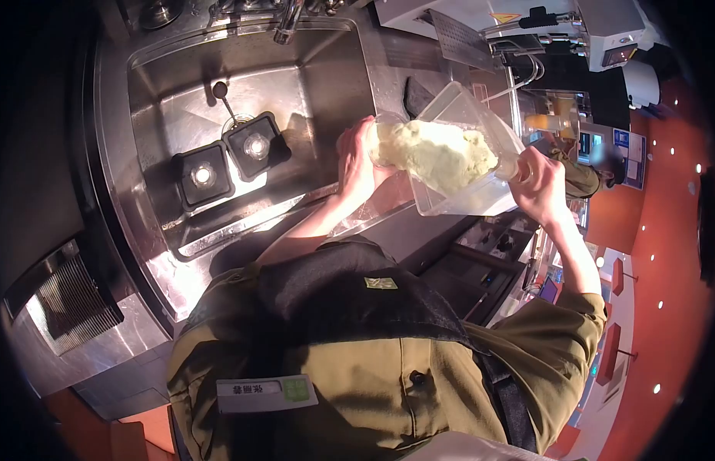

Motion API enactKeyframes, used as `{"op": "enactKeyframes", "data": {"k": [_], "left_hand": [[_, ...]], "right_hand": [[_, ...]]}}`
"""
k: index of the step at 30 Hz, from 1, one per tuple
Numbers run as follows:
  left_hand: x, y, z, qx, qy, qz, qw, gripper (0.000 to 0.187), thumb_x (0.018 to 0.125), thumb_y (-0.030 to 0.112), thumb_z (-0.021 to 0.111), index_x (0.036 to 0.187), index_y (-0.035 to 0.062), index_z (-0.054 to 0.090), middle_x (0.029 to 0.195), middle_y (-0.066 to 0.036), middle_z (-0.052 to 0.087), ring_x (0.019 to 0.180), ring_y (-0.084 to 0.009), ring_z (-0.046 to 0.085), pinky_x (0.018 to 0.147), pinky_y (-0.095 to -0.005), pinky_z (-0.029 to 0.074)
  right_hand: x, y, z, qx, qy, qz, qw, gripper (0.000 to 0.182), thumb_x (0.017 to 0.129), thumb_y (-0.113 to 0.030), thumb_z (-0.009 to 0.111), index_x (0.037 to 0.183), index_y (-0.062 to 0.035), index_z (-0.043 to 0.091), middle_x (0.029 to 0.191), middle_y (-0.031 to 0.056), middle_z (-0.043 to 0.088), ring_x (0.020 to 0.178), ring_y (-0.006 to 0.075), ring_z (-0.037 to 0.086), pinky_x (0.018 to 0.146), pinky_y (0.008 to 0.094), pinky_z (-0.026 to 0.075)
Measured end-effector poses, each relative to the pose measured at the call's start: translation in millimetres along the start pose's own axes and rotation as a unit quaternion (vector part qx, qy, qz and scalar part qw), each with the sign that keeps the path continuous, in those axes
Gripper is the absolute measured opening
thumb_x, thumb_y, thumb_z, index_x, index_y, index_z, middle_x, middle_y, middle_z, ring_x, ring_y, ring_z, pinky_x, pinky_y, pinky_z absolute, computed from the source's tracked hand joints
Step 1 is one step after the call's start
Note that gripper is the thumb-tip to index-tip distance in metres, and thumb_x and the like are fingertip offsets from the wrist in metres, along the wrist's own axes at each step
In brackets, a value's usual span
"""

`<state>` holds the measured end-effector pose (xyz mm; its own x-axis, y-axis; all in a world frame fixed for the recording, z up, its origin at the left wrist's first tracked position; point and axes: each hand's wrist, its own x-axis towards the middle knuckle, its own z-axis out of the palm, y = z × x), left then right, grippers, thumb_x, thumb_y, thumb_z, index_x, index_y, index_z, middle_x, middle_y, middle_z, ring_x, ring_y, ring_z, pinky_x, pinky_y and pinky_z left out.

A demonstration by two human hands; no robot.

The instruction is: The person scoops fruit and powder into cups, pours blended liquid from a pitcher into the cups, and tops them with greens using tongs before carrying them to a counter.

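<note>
A clear plastic container (447, 98) with an angular, flared rim is held tilted in front of my chest, to the right of the sink. Inside it shows a lumpy, pale yellow-green mass (446, 154), powdery or soft in look. My left hand (359, 163) is closed round the clear, rounded end on the left. At the opposite side, my right hand (540, 186) has its fingers wrapped at the container's clear edge, by what looks like a handle. Part of each hand's grip is hidden behind the plastic.
The steel sink (142, 115) on the left holds two black square containers (190, 157) and a long-handled spoon (220, 90). A faucet (287, 27) reaches over its far edge. A ridged metal grate (69, 303) lies at lower left. Another person (584, 180) stands farther right, beyond the counter.
</note>
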<state>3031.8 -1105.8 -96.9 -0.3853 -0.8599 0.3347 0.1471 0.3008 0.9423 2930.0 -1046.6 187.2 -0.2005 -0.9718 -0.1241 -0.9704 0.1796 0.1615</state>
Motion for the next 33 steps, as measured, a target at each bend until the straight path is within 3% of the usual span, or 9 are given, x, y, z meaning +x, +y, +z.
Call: {"op": "enactKeyframes", "data": {"k": [8, 10, 14, 21, 24, 25, 27, 30, 33], "left_hand": [[3.5, 8.5, 0.7, -0.010, 0.005, 0.008, 1.000, 0.099, 0.046, 0.014, 0.081, 0.124, 0.0034, 0.022, 0.120, -0.017, 0.039, 0.108, -0.0329, 0.041, 0.091, -0.0398, 0.036], [3.3, 7.6, 1.3, -0.012, 0.009, 0.008, 1.000, 0.099, 0.045, 0.013, 0.082, 0.124, 0.0039, 0.022, 0.119, -0.017, 0.040, 0.107, -0.0327, 0.043, 0.090, -0.0396, 0.038], [-0.3, -1.9, 9.3, -0.070, 0.018, -0.038, 0.997, 0.093, 0.045, 0.015, 0.080, 0.121, 0.0031, 0.027, 0.115, -0.017, 0.043, 0.107, -0.0328, 0.042, 0.093, -0.0468, 0.027], [14.5, 13.0, -9.2, -0.023, -0.004, -0.039, 0.999, 0.087, 0.046, 0.005, 0.075, 0.120, 0.0038, 0.029, 0.107, -0.018, 0.046, 0.101, -0.0330, 0.044, 0.089, -0.0442, 0.031], [25.2, 25.1, -18.3, 0.000, -0.005, -0.005, 1.000, 0.084, 0.047, 0.003, 0.073, 0.119, 0.0041, 0.030, 0.107, -0.018, 0.047, 0.100, -0.0330, 0.044, 0.088, -0.0426, 0.032], [29.9, 31.0, -21.3, 0.007, -0.003, 0.007, 1.000, 0.083, 0.048, 0.002, 0.072, 0.119, 0.0042, 0.030, 0.107, -0.018, 0.047, 0.100, -0.0330, 0.045, 0.088, -0.0421, 0.032], [36.9, 45.0, -28.0, -0.003, -0.032, -0.014, 0.999, 0.082, 0.049, 0.002, 0.073, 0.120, 0.0037, 0.030, 0.108, -0.018, 0.046, 0.102, -0.0314, 0.045, 0.088, -0.0391, 0.036], [44.4, 55.7, -26.3, -0.065, -0.075, -0.048, 0.994, 0.086, 0.050, 0.005, 0.077, 0.121, 0.0031, 0.028, 0.111, -0.017, 0.045, 0.107, -0.0278, 0.044, 0.089, -0.0349, 0.039], [50.1, 69.5, -17.5, -0.133, -0.106, -0.047, 0.984, 0.091, 0.049, 0.008, 0.080, 0.122, 0.0032, 0.025, 0.115, -0.015, 0.042, 0.109, -0.0243, 0.042, 0.091, -0.0336, 0.037]], "right_hand": [[5.5, 2.3, 1.2, 0.005, 0.017, 0.019, 1.000, 0.017, 0.057, 0.001, 0.057, 0.065, -0.0017, 0.042, 0.055, 0.0107, 0.046, 0.048, 0.0280, 0.052, 0.047, 0.0295, 0.041], [6.7, -1.0, -3.1, -0.008, -0.003, 0.017, 1.000, 0.014, 0.060, -0.001, 0.056, 0.068, -0.0015, 0.045, 0.057, 0.0148, 0.050, 0.050, 0.0315, 0.053, 0.047, 0.0319, 0.043], [5.3, 1.1, -6.8, 0.020, -0.011, 0.052, 0.998, 0.014, 0.061, -0.004, 0.058, 0.070, -0.0012, 0.047, 0.057, 0.0159, 0.051, 0.051, 0.0321, 0.054, 0.049, 0.0323, 0.045], [-32.1, 38.7, 17.1, 0.100, 0.066, 0.156, 0.980, 0.031, 0.056, -0.012, 0.063, 0.082, 0.0025, 0.053, 0.059, 0.0122, 0.055, 0.051, 0.0212, 0.055, 0.053, 0.0294, 0.044], [-52.7, 38.1, 32.3, 0.200, 0.116, 0.226, 0.946, 0.031, 0.052, -0.009, 0.059, 0.080, 0.0035, 0.058, 0.061, 0.0101, 0.057, 0.056, 0.0145, 0.054, 0.061, 0.0256, 0.044], [-60.1, 40.5, 43.3, 0.204, 0.181, 0.182, 0.945, 0.030, 0.053, -0.008, 0.059, 0.082, 0.0029, 0.058, 0.062, 0.0087, 0.057, 0.058, 0.0114, 0.053, 0.062, 0.0244, 0.043], [-75.5, 39.9, 55.3, 0.289, 0.202, 0.231, 0.907, 0.027, 0.055, -0.007, 0.058, 0.081, 0.0028, 0.058, 0.063, 0.0058, 0.055, 0.058, 0.0102, 0.052, 0.061, 0.0237, 0.043], [-101.5, 42.7, 76.6, 0.435, 0.262, 0.290, 0.811, 0.026, 0.057, -0.007, 0.059, 0.081, 0.0027, 0.056, 0.065, 0.0009, 0.052, 0.055, 0.0086, 0.049, 0.053, 0.0217, 0.041], [-117.0, 44.1, 97.6, 0.533, 0.352, 0.257, 0.726, 0.026, 0.057, -0.008, 0.060, 0.079, 0.0036, 0.053, 0.066, 0.0016, 0.051, 0.048, 0.0064, 0.046, 0.042, 0.0181, 0.036]]}}
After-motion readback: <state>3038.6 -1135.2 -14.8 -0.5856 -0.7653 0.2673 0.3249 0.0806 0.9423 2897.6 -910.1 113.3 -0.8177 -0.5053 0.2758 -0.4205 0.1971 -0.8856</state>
